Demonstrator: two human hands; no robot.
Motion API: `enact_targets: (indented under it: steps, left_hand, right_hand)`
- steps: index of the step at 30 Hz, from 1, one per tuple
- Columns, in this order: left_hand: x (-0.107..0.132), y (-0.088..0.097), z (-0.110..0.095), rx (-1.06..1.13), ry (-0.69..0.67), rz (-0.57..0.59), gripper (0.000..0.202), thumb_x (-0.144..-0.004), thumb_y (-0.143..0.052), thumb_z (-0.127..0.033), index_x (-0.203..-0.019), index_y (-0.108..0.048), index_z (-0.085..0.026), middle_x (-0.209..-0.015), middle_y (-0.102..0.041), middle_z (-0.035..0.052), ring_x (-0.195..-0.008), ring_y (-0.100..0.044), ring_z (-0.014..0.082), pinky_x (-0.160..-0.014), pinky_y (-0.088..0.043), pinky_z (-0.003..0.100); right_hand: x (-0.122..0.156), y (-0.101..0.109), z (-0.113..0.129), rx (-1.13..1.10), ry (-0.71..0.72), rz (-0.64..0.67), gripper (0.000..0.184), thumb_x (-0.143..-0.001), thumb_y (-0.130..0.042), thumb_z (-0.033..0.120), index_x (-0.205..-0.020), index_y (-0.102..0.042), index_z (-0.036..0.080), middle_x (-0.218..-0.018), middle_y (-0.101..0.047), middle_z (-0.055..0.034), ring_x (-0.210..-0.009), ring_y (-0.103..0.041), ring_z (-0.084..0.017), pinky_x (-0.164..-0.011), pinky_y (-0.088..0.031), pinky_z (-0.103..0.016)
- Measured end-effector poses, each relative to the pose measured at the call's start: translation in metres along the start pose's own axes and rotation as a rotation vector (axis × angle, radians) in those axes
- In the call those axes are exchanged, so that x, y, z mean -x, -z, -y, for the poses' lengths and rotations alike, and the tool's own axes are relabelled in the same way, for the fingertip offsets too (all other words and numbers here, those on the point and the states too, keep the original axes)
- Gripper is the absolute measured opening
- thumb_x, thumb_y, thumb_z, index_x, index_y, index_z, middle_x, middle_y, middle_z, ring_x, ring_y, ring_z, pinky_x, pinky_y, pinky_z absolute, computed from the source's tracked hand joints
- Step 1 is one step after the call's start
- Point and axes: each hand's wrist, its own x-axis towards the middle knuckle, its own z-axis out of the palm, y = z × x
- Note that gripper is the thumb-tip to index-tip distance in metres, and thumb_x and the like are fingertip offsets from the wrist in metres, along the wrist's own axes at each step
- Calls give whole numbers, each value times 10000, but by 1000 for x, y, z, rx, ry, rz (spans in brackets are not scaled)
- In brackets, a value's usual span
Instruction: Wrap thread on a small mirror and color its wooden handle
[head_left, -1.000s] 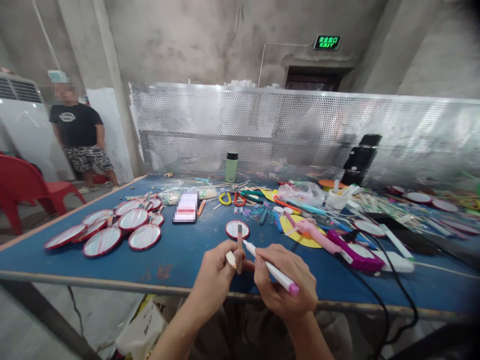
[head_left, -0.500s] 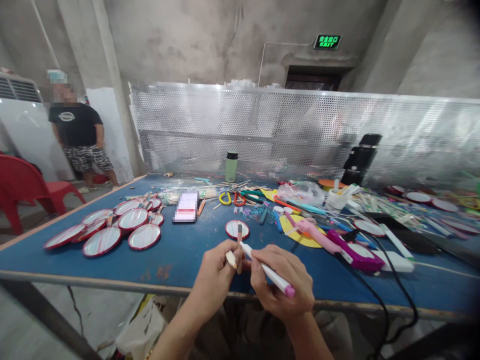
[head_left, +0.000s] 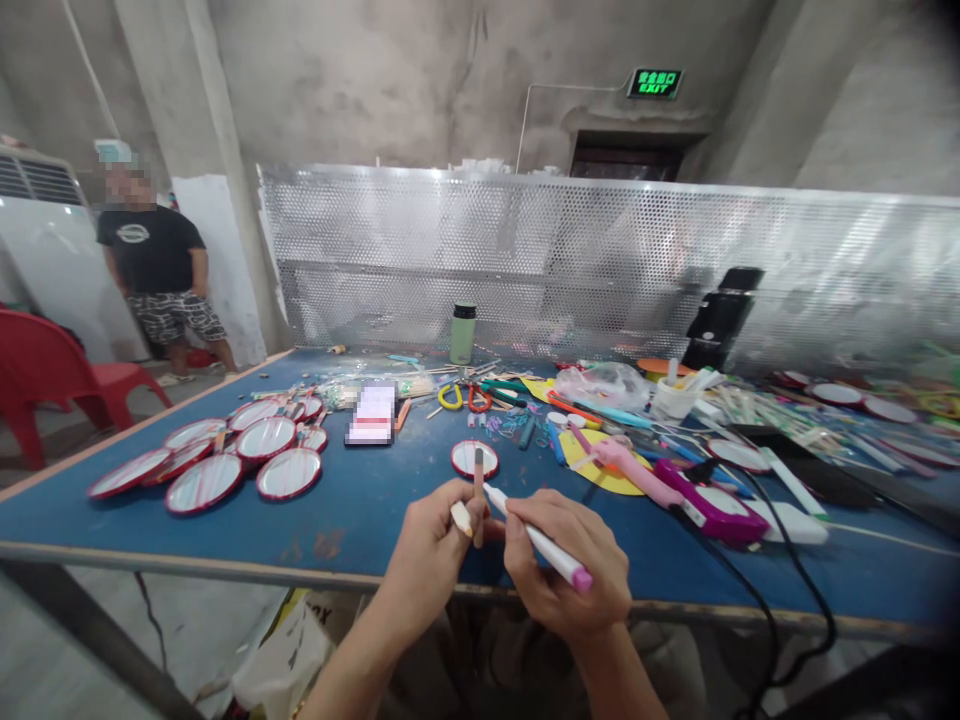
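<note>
Since ½ sec ago, white marker (head_left: 551, 552) & R hand (head_left: 570, 560) have shifted a touch right; L hand (head_left: 433, 540) & flat stick (head_left: 478, 485) look unchanged. Stick's up front at table's near edge, approx upright, grey at top, tan-pink below, pinched btw L thumb & fingers. Same hand also has a short pale piece (head_left: 462, 518) poking out by the thumb; can't tell what it is. L forearm comes up from bottom left, wrist angled in to R.

R hand grips marker pen-style, thumb & index near the front, pink end pointing down-right. Tip's right by the stick; contact hard to tell. R forearm rises from bottom, leaning L. Both forearms cut off at bottom of frame; R fingers under marker mostly hidden.

Just beyond: red-rimmed disc (head_left: 465, 455) flat on blue table (head_left: 360, 520), partly covered by stick top in this view. To L, pile of similar discs (head_left: 289, 472), some overlapping, + phone (head_left: 371, 415) w/ pixelated screen. To R, pink glue gun (head_left: 645, 475) over yellow round sheet (head_left: 600, 482). Farther back, green bottle (head_left: 463, 340); R-side clutter too jumbled to sort. Far L, person in black tee (head_left: 154, 250), head pixelated.
</note>
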Motion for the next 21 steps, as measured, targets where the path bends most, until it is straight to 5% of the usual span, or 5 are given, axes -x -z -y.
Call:
enact_targets:
  steps: [21]
  left_hand:
    - [-1, 1, 3, 14, -2, -14, 309, -941, -501, -341, -690, -549, -168, -622, -498, -39, -596, -538, 119, -607, -423, 194]
  right_hand:
    - [1, -2, 0, -8, -5, -2, 135, -812, -614, 77, -901, -639, 175, -706, -696, -9, -647, -673, -143, -632, -547, -259]
